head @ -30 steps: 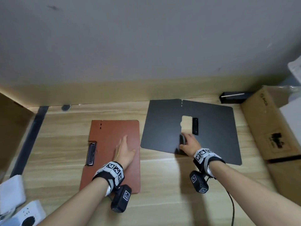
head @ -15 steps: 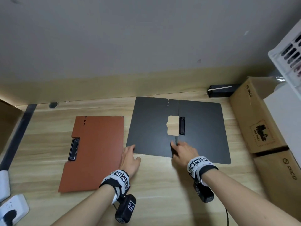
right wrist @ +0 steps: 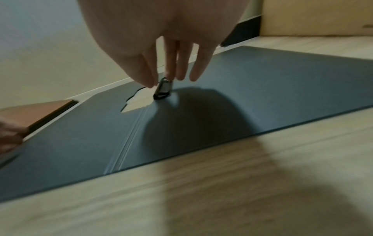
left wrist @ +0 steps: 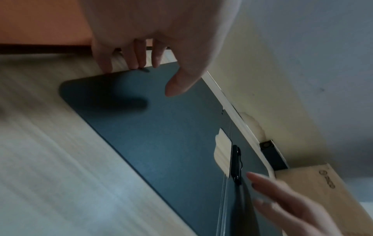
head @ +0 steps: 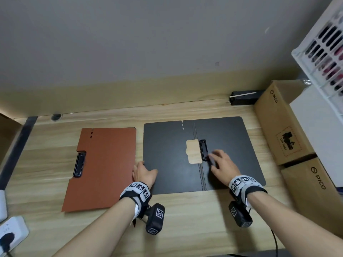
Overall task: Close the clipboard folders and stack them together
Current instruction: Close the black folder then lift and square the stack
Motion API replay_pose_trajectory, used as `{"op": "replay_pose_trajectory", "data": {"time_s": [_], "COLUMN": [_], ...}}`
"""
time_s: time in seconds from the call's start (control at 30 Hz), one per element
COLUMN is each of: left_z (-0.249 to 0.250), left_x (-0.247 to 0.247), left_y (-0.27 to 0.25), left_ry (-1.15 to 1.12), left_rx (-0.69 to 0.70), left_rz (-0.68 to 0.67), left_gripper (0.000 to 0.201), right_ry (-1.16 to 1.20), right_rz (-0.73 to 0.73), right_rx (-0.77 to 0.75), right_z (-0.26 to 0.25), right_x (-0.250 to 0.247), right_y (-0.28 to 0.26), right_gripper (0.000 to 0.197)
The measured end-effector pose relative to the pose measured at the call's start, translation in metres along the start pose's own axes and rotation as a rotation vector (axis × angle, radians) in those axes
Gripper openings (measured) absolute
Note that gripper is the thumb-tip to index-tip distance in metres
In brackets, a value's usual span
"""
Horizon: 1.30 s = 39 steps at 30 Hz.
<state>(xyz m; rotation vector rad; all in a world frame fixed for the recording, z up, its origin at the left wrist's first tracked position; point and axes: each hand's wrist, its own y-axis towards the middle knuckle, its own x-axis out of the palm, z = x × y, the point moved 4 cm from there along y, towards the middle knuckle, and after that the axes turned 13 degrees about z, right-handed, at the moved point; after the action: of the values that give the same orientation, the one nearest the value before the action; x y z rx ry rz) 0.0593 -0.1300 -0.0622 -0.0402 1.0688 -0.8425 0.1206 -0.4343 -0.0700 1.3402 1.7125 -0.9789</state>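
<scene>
A brown clipboard folder (head: pixel 104 167) lies closed on the left of the wooden desk. To its right a black folder (head: pixel 167 154) lies open flat, its metal clip (head: pixel 203 150) beside the spine. My left hand (head: pixel 144 171) is at the black folder's left edge. In the left wrist view its fingertips (left wrist: pixel 133 65) touch that edge of the folder (left wrist: pixel 161 135), with the thumb hovering above the panel. My right hand (head: pixel 219 160) is spread over the right panel. In the right wrist view its straight fingers (right wrist: pixel 171 78) reach down at the clip (right wrist: pixel 162 91).
Two cardboard boxes (head: pixel 284 127) stand along the desk's right side, with a white crate (head: pixel 323 43) above them. A small black box (head: pixel 243 98) lies against the back wall. A white power strip (head: pixel 11 230) sits at the near left.
My left hand left the brown folder and went to the black folder's left edge. My right hand moved from the near edge by the spine up to the clip.
</scene>
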Motion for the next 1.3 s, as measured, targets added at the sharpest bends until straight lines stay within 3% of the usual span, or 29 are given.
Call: {"op": "replay_pose_trajectory", "data": {"time_s": [0.07,0.13,0.27,0.43,0.6,0.73,0.93,1.17,1.3], "left_z": [-0.007,-0.013,-0.001,0.021,0.041,0.055,0.090,0.147,0.155], "left_x": [0.004,0.003,-0.022,-0.064,-0.123,-0.149,-0.140,-0.073,-0.029], "left_y": [0.011,0.016,0.008,0.006,0.005,-0.002,-0.027,-0.071,-0.075], "left_ry": [-0.123,-0.248,-0.356,-0.390,-0.245,-0.197,-0.170,-0.167,-0.130], "left_rx": [-0.075,-0.177,-0.252,-0.078,0.157,0.276,0.442,0.624,0.642], "left_rz": [0.004,0.001,-0.015,-0.114,-0.135,-0.157,-0.228,-0.408,-0.466], "left_gripper": [0.085,0.088,0.048,0.046,0.068,0.068,0.056,0.029,0.017], "right_ry": [-0.008,-0.065,-0.103,-0.063,0.009,0.137,0.494,0.761,0.860], "right_rz": [-0.091,-0.190,-0.232,-0.340,-0.457,-0.521,-0.371,-0.158,-0.065], "right_rx": [0.082,0.054,0.054,0.036,-0.049,-0.028,0.074,0.214,0.325], "right_z": [0.009,0.006,-0.004,-0.026,-0.070,-0.096,-0.099,-0.082,-0.057], "right_x": [0.006,0.015,0.014,0.019,0.036,0.038,-0.003,-0.069,-0.088], "right_y": [-0.003,-0.008,-0.005,-0.001,0.000,0.001,0.017,0.029,0.029], "right_gripper": [0.070,0.081,0.083,0.088,0.094,0.090,0.072,0.032,0.025]}}
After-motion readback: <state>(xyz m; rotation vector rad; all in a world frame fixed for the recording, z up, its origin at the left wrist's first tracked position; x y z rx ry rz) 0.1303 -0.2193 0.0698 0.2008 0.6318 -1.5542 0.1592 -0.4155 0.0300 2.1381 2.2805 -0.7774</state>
